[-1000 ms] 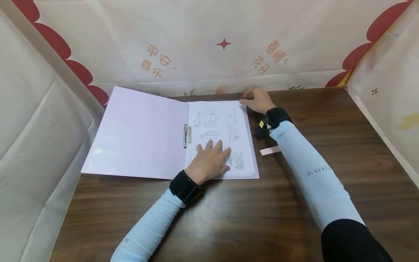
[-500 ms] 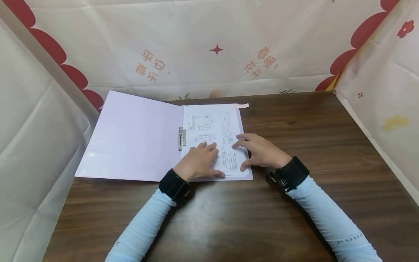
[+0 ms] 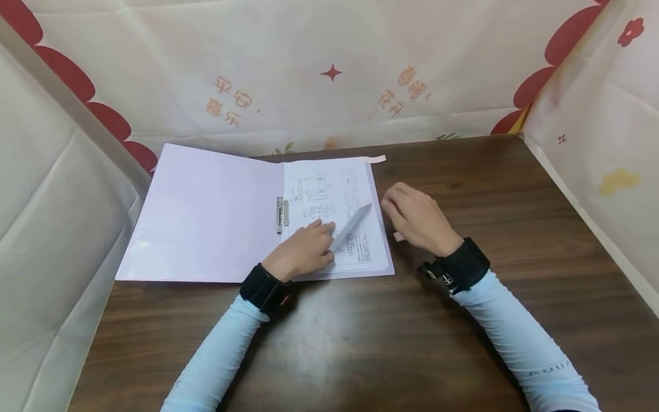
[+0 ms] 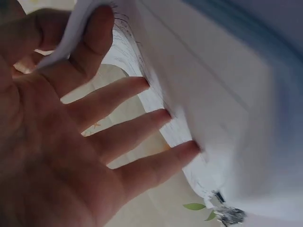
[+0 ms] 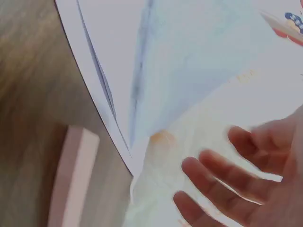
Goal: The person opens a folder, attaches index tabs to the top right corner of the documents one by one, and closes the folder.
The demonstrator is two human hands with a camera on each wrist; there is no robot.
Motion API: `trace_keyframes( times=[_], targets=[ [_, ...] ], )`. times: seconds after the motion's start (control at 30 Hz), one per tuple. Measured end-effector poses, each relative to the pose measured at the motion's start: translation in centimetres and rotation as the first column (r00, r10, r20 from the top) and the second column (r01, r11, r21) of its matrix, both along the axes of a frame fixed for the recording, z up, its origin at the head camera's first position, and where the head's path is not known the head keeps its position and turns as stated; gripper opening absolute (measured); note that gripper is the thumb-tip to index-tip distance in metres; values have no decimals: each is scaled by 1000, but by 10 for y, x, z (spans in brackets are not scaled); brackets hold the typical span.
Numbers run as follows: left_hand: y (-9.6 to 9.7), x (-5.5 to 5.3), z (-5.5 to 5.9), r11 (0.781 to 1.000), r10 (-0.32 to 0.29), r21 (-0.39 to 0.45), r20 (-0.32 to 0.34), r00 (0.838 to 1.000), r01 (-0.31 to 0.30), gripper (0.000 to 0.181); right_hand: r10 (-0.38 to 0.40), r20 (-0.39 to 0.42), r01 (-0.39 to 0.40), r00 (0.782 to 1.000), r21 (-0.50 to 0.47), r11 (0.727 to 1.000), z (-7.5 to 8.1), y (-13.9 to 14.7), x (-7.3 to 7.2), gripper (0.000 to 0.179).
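Note:
A lavender folder (image 3: 206, 217) lies spread on the table, with printed drawing sheets (image 3: 321, 189) on its right side. My left hand (image 3: 304, 252) is over the lower part of the sheets. In the left wrist view, its thumb and forefinger pinch a sheet of paper (image 4: 78, 26), while its other fingertips rest against the paper. A narrow folded flap (image 3: 352, 226) of that sheet stands up in the head view. Beside the folder's right edge, my right hand (image 3: 418, 217) hovers with loosely bent fingers and holds nothing. Partly beneath it lies a pink bar (image 3: 399, 236), larger in the right wrist view.
A pale pink strip (image 3: 376, 159) sticks out past the top right corner of the sheets. The metal clip (image 3: 281, 214) sits at the folder's spine. Pale printed cloth (image 3: 329, 109) walls in the back and sides of the wooden table (image 3: 329, 343).
The right hand came down from the sheets' top right corner, touched their right edge, then drew back. The left hand shifted left, and a flap of paper rose. The strip at the corner came into view.

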State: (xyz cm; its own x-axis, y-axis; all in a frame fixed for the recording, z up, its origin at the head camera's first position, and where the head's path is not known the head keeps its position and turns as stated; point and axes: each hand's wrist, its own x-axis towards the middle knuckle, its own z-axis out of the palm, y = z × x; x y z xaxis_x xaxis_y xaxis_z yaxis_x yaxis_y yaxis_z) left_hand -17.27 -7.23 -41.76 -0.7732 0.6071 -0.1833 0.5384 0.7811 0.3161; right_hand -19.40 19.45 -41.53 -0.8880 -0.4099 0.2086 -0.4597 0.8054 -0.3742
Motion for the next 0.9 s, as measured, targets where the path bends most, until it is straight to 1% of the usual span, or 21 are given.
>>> trace_keyframes(
  times=[0.03,0.1,0.13,0.17,0.2,0.23,0.27,0.3,0.33,0.37,0.43,0.5,0.53,0.6,0.63,0.67,0.7,0.8,0.9],
  targets=[
    [-2,0,0,999,9,32,-6,1000,-9,23,9,8,-9,1000,18,1000,1,0,1,21],
    [-6,3,0,996,30,79,-37,999,-27,25,65,61,-70,996,77,995,-2,0,4,24],
    [-8,6,0,994,49,99,-64,997,-42,25,101,104,-112,989,105,988,-4,-1,5,31],
    [-13,9,0,992,73,108,-105,992,-62,24,137,147,-155,980,121,980,-8,-5,5,40],
    [-18,13,1,990,102,110,-156,982,-86,24,156,185,-182,970,129,975,-11,-8,5,48],
    [-24,18,2,989,128,106,-218,968,-107,23,166,210,-197,963,136,971,-14,-11,5,56],
    [-30,23,3,986,159,103,-279,947,-135,22,165,227,-200,960,142,969,-16,-14,5,62],
    [-36,29,4,980,195,103,-334,922,-170,21,161,236,-199,958,146,969,-18,-16,6,65],
    [-43,35,5,973,231,107,-387,893,-205,20,153,238,-193,959,152,969,-19,-17,6,67],
    [-50,41,6,963,269,114,-425,864,-243,21,144,239,-184,960,158,970,-20,-18,7,67],
    [-66,52,7,939,342,133,-466,816,-317,25,137,240,-178,961,159,971,-21,-20,7,68],
    [-82,62,8,909,411,144,-476,777,-392,34,139,244,-180,960,154,972,-22,-21,8,68],
    [-89,67,8,894,438,146,-479,761,-422,37,140,242,-180,960,151,972,-22,-21,8,68],
    [-103,73,8,871,477,150,-479,737,-467,41,138,237,-175,962,143,974,-22,-20,8,67],
    [-109,75,6,862,492,151,-478,727,-484,42,134,236,-170,962,142,975,-21,-20,8,66],
    [-113,76,5,855,503,151,-476,722,-497,42,130,236,-166,963,138,976,-21,-19,8,66],
    [-117,76,4,848,512,144,-468,720,-510,42,127,235,-162,964,138,977,-20,-19,8,65],
    [-122,75,0,828,539,110,-431,724,-550,45,120,239,-155,964,133,979,-20,-18,6,65],
    [-120,75,1,817,539,49,-416,732,-574,52,125,242,-160,962,132,978,-19,-16,6,65]
  ],
)
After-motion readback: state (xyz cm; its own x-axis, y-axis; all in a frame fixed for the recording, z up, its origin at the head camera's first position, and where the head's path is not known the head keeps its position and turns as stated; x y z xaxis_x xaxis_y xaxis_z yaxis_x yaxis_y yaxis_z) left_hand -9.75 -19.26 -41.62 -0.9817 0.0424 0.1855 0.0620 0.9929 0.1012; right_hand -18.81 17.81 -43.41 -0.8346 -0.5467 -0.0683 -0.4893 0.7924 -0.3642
